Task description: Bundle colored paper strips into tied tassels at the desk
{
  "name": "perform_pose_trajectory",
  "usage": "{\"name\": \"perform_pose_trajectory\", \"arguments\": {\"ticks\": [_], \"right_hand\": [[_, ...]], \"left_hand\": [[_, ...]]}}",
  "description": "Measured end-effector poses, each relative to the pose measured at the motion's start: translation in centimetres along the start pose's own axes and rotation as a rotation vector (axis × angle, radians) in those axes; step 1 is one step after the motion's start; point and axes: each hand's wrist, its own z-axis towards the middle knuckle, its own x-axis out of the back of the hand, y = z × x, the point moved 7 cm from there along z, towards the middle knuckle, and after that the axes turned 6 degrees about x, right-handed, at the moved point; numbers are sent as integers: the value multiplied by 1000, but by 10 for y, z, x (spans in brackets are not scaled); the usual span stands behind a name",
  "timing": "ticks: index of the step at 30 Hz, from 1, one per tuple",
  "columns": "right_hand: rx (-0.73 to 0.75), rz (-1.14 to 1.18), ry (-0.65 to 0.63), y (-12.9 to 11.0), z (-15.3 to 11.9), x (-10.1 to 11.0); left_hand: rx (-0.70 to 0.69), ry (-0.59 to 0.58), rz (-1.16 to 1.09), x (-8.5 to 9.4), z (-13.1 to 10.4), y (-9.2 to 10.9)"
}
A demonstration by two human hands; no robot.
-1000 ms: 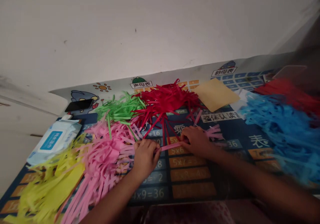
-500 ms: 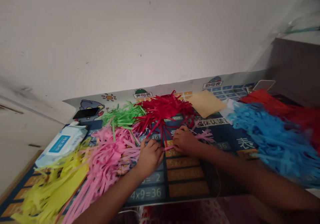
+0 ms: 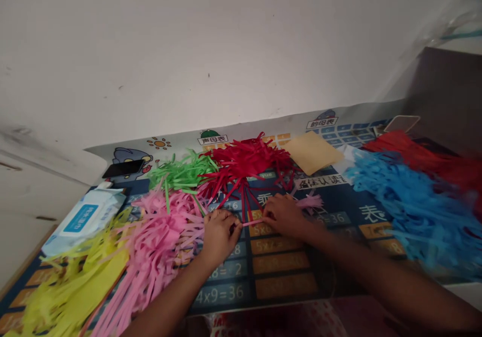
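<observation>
A thin pink paper strip point(image 3: 253, 222) is stretched level between my two hands, just over the printed mat. My left hand point(image 3: 221, 234) pinches its left end, fingers curled. The other end is gripped by my right hand point(image 3: 283, 215), whose fingers are closed and partly hidden. Behind the strip lies a heap of dark red paper strips point(image 3: 254, 158), some trailing toward my hands. Pink strips point(image 3: 165, 231) are piled beside my left hand. A small lilac bundle of strips point(image 3: 311, 202) shows just beyond my right wrist.
Green strips point(image 3: 183, 171) and yellow strips point(image 3: 81, 282) lie on the left, near a wipes pack point(image 3: 85, 219) and a black phone point(image 3: 123, 169). Toward the right are a tan paper sheet point(image 3: 313, 152), blue strips point(image 3: 414, 206) and red strips point(image 3: 425, 163). A wall point(image 3: 226, 50) rises behind the mat.
My hands have drawn slightly apart, so more of the pink strip shows between them. The left hand shifted a little left. The whole view has moved slightly.
</observation>
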Motion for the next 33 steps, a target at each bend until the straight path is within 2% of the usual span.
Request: {"name": "perform_pose_trajectory", "arguments": {"ticks": [2, 4, 7, 10, 12, 17, 19, 21, 23, 25, 28, 29, 31, 33], "right_hand": [[47, -19, -12, -4, 4, 2], [207, -62, -33, -16, 5, 2], [451, -162, -47, -34, 1, 3], [581, -230, -27, -46, -2, 4], [560, -211, 8, -48, 1, 7], [347, -174, 91, -42, 9, 15], [308, -158, 111, -46, 8, 24], [269, -98, 140, -53, 5, 42], [210, 105, 154, -60, 0, 64], [117, 500, 63, -66, -4, 74], [-118, 1143, -170, -74, -12, 60], [-207, 1303, -197, -77, -16, 52], [-331, 1507, -140, -80, -22, 39], [-397, 1624, 8, -83, -29, 28]], "left_hand": [[-3, 22, 17, -1, 0, 1], [-121, 55, 34, -1, -3, 9], [-370, 77, 75, -3, -11, 26], [-442, 57, 116, -7, -10, 35], [-436, 60, 137, -9, -6, 39], [-434, 133, 175, -4, 1, 45], [-441, 180, 184, 9, -2, 47], [-468, 245, 167, 32, -11, 52], [-514, 301, 136, 59, -25, 59], [-571, 315, 127, 83, -39, 66], [-652, 332, 111, 105, -56, 75], [-664, 353, 96, 108, -60, 76], [-637, 400, 39, 112, -64, 78], [-550, 431, -64, 110, -64, 79]]}}
